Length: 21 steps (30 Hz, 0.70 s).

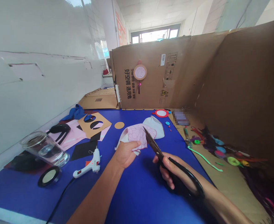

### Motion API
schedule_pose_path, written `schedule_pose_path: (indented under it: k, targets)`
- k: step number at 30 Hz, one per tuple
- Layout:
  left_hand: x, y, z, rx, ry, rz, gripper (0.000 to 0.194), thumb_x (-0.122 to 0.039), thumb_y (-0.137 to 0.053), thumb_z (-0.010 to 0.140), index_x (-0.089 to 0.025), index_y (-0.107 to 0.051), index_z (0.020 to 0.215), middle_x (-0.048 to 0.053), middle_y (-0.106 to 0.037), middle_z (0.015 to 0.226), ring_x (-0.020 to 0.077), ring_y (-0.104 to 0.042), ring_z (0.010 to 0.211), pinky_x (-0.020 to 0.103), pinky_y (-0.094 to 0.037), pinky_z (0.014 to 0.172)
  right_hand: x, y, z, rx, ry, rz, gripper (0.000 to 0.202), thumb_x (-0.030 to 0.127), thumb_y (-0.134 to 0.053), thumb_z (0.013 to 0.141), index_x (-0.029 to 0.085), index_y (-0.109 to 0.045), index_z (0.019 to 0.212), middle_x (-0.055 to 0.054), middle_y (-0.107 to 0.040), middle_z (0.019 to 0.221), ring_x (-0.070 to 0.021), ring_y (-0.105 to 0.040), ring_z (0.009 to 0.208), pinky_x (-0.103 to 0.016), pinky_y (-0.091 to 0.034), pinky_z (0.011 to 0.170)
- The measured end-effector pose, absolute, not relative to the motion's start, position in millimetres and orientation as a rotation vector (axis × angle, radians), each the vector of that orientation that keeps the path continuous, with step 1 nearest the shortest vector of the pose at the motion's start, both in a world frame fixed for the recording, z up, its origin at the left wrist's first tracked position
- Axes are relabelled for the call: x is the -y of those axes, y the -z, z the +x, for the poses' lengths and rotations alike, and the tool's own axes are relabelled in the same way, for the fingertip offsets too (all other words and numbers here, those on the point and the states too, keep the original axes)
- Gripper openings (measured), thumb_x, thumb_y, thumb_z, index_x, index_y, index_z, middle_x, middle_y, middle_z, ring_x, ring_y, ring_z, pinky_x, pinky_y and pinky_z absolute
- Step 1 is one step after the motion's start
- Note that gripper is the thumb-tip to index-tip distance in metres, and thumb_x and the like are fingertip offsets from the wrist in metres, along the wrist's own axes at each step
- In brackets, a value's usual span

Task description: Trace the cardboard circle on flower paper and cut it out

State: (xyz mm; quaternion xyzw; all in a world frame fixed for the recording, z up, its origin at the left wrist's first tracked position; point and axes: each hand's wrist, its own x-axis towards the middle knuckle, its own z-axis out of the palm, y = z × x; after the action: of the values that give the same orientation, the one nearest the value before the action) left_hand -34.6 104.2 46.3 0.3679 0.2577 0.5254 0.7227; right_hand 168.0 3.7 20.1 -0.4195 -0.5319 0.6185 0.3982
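Observation:
My left hand [127, 153] grips the near edge of a piece of pale pink patterned fabric [136, 134], thumb on top. White parts of the cloth [154, 125] spread out behind and to the right. In my right hand [171, 169] is a pair of black-handled scissors [153, 144], the fingers wrapped round the handles. Its blades point away and to the left, with the tips at the upper right part of the patterned fabric. Whether the tips touch the cloth I cannot tell. A small tan disc [119, 125] lies just beyond the fabric on the blue table [132, 199].
Left are a white glue gun [89, 166] with a cord, a glass of water [46, 149], a round black-rimmed lid [48, 176], black sheets [83, 150] and a cardboard piece with holes [97, 125]. Cardboard walls [151, 56] stand behind and right. Small coloured craft bits [219, 152] lie right.

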Motion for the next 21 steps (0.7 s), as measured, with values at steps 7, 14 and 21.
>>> schedule_pose_path:
  k: [7, 14, 21]
  targets:
    - [-101.8, -50.3, -35.9, -0.533, -1.106, 0.830, 0.088, -0.007, -0.091, 0.060, -0.023, -0.071, 0.144, 0.017, -0.080, 0.136, 0.0441, -0.071, 0.136, 0.058, -0.056, 0.115, -1.6, -20.6, 171.0, 1.289, -1.624, -0.998, 0.065, 0.081, -0.059, 0.102, 0.018, -0.061, 0.119, 0.006, -0.049, 0.072, -0.0105, -0.044, 0.057, -0.022, -0.043, 0.049]
    - [-100.2, -49.4, -35.2, -0.531, -1.071, 0.843, 0.087, -0.007, -0.090, 0.061, -0.024, -0.071, 0.144, 0.016, -0.080, 0.136, 0.0443, -0.072, 0.133, 0.060, -0.057, 0.114, -1.4, -25.2, 171.5, 1.298, -1.616, -0.991, 0.063, 0.080, -0.060, 0.102, 0.019, -0.062, 0.117, 0.006, -0.048, 0.071, -0.0095, -0.039, 0.054, -0.021, -0.038, 0.046]
    - [-98.9, -50.8, -36.2, -0.530, -1.057, 0.867, 0.087, -0.008, -0.091, 0.061, -0.022, -0.071, 0.144, 0.017, -0.081, 0.132, 0.0444, -0.075, 0.128, 0.061, -0.058, 0.113, -3.3, -23.7, 174.8, 1.327, -1.590, -1.001, 0.062, 0.079, -0.061, 0.103, 0.019, -0.063, 0.118, 0.006, -0.048, 0.070, -0.0102, -0.039, 0.054, -0.020, -0.037, 0.044]
